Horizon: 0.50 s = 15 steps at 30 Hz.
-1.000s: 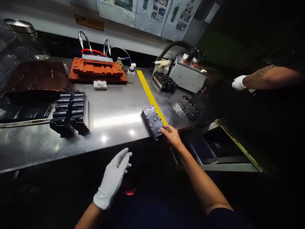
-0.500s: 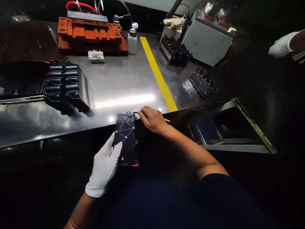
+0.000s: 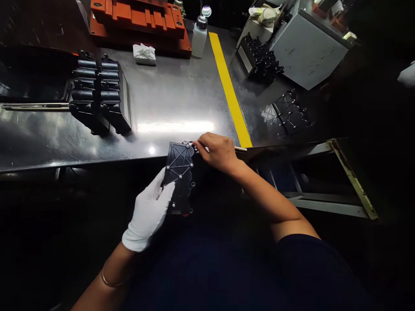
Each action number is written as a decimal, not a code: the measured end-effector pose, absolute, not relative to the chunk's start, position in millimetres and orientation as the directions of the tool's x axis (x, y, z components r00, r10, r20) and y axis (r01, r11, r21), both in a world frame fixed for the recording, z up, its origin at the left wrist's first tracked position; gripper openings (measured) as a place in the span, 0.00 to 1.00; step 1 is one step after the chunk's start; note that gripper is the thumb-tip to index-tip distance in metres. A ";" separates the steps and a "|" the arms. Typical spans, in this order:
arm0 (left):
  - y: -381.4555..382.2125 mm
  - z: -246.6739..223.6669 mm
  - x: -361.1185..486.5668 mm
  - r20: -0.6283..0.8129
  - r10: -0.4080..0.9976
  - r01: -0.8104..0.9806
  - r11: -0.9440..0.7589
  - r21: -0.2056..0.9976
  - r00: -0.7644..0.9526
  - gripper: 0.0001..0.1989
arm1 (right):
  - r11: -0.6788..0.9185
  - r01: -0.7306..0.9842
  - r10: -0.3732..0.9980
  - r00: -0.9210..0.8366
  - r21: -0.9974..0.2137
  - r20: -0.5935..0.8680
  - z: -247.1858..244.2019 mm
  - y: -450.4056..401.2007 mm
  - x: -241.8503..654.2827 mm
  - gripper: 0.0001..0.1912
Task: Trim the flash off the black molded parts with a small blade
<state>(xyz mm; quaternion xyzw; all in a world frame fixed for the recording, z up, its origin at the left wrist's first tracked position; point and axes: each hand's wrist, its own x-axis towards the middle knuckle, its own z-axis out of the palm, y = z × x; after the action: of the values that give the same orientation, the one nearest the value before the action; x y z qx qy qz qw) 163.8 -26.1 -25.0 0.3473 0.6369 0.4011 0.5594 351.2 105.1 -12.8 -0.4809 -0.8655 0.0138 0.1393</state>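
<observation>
While the housing (image 3: 183, 183) is gripped beside the counter (image 3: 181, 93) by the left hand (image 3: 149, 208), trimming is presumed, a tool (image 3: 241, 149) pinched by the right hand (image 3: 218, 151); steadiness is needed next.

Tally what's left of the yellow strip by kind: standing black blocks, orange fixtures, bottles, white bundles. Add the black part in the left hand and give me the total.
Standing black blocks: 2
Orange fixture: 1
Bottle: 1
White bundle: 1
Black part in the left hand: 1
Total: 6
</observation>
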 end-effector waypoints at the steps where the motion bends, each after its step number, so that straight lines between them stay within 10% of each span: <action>1: -26.2 -25.2 163.5 -0.436 0.890 0.000 0.440 0.898 -0.133 0.34 | 0.536 0.828 0.838 -0.497 -0.167 0.225 -12.2 105.8 350.7 0.18; 15: -26.1 -22.0 165.4 -0.450 0.881 -0.020 0.452 0.892 -0.148 0.34 | 0.586 0.706 0.811 -0.515 -0.398 0.278 -16.6 70.8 371.3 0.17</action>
<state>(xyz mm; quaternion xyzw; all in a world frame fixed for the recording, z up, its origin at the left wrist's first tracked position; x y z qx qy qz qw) 165.4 -26.1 -22.0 0.3351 0.6422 0.4018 0.5602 371.3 70.8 -16.6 -0.4397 -0.8624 0.1181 0.2214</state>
